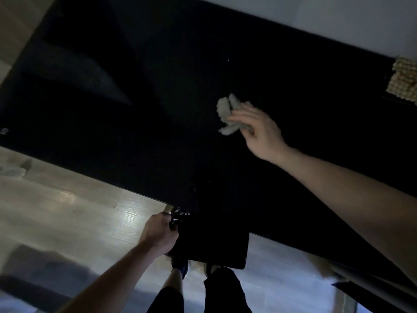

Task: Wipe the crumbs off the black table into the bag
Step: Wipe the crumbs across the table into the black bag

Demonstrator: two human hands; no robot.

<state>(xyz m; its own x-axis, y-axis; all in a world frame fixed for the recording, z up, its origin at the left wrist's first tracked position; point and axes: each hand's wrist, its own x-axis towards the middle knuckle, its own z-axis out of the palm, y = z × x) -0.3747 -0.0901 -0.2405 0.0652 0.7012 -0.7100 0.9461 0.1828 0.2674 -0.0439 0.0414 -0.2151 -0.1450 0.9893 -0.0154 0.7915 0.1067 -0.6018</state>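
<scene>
Head view shows a crumpled grey cloth (228,116) lying on the black table (135,109), out in the middle of the top, well away from the near edge. It looks soft, light and limp, so it should bunch under pressure; I judge it handles best gathered into a wad under the palm, pressed flat enough to drag crumbs. The right hand (259,129) has its fingers closed on the cloth's near side, pinching the folds. Few crumbs are visible on the dark surface; one pale speck (228,60) lies beyond the cloth. At the table's near edge, below the cloth, a black bag (214,247) hangs over the rim, thin and floppy by the look of it. The left hand (159,233) is clenched on its gathered top corner.
</scene>
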